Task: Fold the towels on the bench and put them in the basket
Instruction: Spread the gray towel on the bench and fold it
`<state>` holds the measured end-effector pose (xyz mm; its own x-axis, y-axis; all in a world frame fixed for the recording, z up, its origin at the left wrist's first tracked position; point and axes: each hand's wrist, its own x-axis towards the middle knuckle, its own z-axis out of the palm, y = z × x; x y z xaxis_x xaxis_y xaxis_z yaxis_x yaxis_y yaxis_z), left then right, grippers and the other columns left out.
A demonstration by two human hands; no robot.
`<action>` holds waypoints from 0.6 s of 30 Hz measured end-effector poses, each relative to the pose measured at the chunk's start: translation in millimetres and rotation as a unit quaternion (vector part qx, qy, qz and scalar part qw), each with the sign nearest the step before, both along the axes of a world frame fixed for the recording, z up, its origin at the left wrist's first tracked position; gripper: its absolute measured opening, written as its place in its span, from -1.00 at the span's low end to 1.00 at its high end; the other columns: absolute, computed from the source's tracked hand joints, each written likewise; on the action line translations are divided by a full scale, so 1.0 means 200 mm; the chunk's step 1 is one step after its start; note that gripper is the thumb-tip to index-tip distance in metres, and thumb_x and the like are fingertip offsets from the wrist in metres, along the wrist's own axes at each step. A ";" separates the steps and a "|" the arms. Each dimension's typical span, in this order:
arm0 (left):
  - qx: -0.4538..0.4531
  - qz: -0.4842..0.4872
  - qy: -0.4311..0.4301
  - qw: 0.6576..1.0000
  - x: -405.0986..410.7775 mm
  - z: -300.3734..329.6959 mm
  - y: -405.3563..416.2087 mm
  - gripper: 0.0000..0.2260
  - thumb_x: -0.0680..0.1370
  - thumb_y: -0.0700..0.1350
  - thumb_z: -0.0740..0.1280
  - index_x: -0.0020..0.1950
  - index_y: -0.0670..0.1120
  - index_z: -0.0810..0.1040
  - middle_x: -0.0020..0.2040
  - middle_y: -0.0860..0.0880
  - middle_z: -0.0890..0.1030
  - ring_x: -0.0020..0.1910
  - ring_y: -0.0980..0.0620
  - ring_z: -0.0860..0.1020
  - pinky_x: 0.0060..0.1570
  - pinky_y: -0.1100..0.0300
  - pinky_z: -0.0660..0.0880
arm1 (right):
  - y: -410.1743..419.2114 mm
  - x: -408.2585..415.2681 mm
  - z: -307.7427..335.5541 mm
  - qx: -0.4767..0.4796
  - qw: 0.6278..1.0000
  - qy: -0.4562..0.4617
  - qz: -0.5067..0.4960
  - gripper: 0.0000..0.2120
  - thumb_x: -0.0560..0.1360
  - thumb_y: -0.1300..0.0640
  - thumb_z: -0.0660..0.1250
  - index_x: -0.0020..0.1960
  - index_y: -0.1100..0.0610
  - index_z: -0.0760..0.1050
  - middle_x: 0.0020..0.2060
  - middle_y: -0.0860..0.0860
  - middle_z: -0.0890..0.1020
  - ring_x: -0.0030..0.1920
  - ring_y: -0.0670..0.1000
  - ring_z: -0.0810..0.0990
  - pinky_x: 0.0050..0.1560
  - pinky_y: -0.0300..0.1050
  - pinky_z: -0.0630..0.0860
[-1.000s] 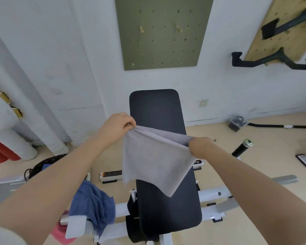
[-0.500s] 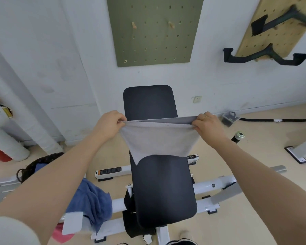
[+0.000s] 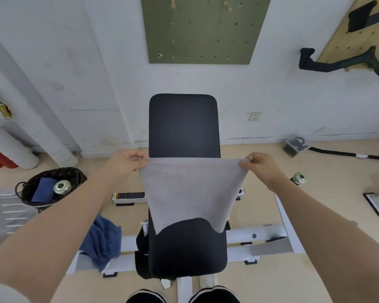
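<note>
A grey towel (image 3: 190, 191) is stretched flat between my hands above the black padded bench (image 3: 183, 125). My left hand (image 3: 127, 164) pinches its top left corner, my right hand (image 3: 262, 166) its top right corner. The towel's lower edge hangs down over the bench pad. A blue towel (image 3: 103, 239) is draped over the white bench frame at the lower left. The dark woven basket (image 3: 50, 184) stands on the floor to the left, with a folded blue towel (image 3: 43, 190) inside it.
The bench's white frame (image 3: 260, 234) spreads out on both sides, each bar tipped with a metal-capped handle (image 3: 299, 178). A grey plate (image 3: 4, 213) lies at the far left, and white and red rolls (image 3: 11, 154) lean by the wall. My shoes show at the bottom edge.
Both hands have pulled apart and spread the grey towel wide and flat. The view has tilted down, so the basket and my shoes now show.
</note>
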<state>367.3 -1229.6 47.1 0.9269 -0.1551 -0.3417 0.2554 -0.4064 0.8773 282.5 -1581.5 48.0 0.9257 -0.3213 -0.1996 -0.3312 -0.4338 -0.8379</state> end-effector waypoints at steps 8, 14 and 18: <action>0.080 0.011 -0.088 0.993 0.11 -0.03 -0.15 -0.70 0.51 -0.36 0.29 -0.21 0.07 0.52 -0.30 0.20 0.59 -0.20 0.21 0.49 -0.16 0.45 0.37 | -0.14 0.32 -0.04 -0.223 0.967 -0.029 0.123 -0.83 0.39 0.27 0.39 -0.28 0.15 0.41 -0.24 0.08 0.52 -0.19 0.06 0.44 -0.24 -0.13 0.28; 0.019 0.063 -0.147 0.987 0.17 0.05 -0.23 -0.68 0.55 -0.42 0.16 -0.17 -0.01 0.48 -0.27 0.12 0.55 -0.38 0.41 0.48 -0.30 0.57 0.34 | -0.18 0.44 0.05 -0.071 0.993 -0.082 0.042 -0.75 0.41 0.20 0.41 -0.32 0.07 0.35 -0.23 -0.07 0.48 -0.17 -0.09 0.43 -0.16 -0.35 0.31; -0.026 0.031 -0.076 0.996 0.16 0.00 -0.20 -0.66 0.51 -0.48 0.11 -0.18 -0.09 0.51 -0.38 0.17 0.61 -0.39 0.33 0.51 -0.20 0.39 0.40 | -0.20 0.39 0.04 0.106 0.992 -0.036 0.059 -0.68 0.40 0.39 0.37 -0.36 0.14 0.31 -0.24 -0.07 0.58 -0.21 -0.19 0.53 -0.20 -0.41 0.39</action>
<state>399.3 -1269.1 47.6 0.9757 -0.1088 -0.1904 0.1422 -0.3472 0.9269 359.9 -1621.6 55.9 0.9689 -0.1670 -0.1825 -0.2239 -0.2785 -0.9340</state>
